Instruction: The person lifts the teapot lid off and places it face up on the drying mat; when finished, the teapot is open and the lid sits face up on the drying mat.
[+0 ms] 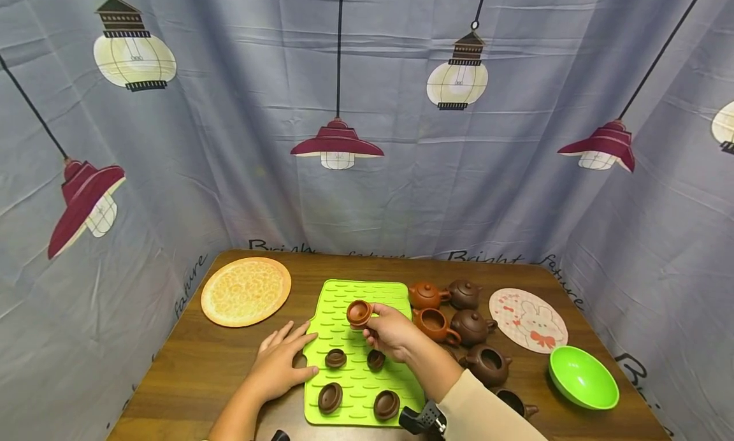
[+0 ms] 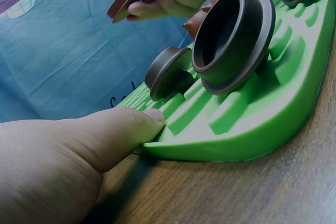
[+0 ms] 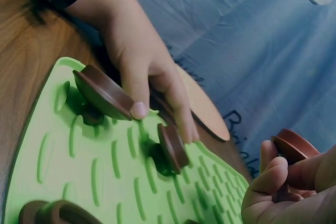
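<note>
My right hand [image 1: 395,334] pinches a reddish-brown teapot lid [image 1: 359,313] above the green ridged mat [image 1: 358,387], its hollow underside showing in the head view. With fingers spread, my left hand [image 1: 280,366] rests at the mat's left edge; in the left wrist view its thumb [image 2: 123,129] lies on the rim. Several dark brown lids lie upside down on the mat: a small lid [image 1: 336,358] close to the left thumb, another small lid [image 1: 376,360] below the right hand, and two larger ones, a left lid [image 1: 330,397] and a right lid [image 1: 387,404], nearer the front.
Right of the mat stand several teapots, including a lidded reddish teapot [image 1: 425,295], a lidless reddish one [image 1: 432,324] and a lidless dark teapot [image 1: 487,364]. A round bunny placemat [image 1: 530,318] and a green bowl [image 1: 583,377] lie farther right. A pizza-patterned round mat [image 1: 246,292] lies back left.
</note>
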Tool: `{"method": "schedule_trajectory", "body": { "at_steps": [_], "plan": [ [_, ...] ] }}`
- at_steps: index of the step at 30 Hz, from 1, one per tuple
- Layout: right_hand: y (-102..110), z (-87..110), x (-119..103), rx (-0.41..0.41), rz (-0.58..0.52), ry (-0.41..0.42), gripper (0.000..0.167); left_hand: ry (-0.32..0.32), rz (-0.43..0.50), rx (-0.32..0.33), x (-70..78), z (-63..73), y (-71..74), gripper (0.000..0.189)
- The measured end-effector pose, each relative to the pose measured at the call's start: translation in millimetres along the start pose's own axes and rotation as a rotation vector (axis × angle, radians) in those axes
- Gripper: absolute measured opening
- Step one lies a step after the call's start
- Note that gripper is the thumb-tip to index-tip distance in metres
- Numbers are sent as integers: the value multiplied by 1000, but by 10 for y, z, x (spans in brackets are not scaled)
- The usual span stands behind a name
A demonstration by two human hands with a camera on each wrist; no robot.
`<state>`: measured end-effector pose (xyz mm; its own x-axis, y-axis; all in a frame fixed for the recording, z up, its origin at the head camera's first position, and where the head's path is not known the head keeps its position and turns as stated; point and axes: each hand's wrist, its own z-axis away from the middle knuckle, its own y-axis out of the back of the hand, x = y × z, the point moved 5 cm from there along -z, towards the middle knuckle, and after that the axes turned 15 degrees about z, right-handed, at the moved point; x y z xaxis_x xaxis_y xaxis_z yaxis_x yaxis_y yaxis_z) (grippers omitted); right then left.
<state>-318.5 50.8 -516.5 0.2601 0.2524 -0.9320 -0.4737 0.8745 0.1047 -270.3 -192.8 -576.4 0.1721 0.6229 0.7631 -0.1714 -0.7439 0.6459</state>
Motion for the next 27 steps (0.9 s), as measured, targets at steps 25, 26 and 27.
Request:
{"method": "schedule_trajectory", "body": {
  "at_steps": [25,26,27],
  "plan": [
    [-382,-313,131,93,179,-149,20,-9,7,6,8,0,0,73],
    [-388,-317,128,97,192,-153,19,-8,8,5,6,0,-1,73],
    [-394,-321,126,102,210,-157,18,-8,6,6,6,1,0,73]
  ]
}}
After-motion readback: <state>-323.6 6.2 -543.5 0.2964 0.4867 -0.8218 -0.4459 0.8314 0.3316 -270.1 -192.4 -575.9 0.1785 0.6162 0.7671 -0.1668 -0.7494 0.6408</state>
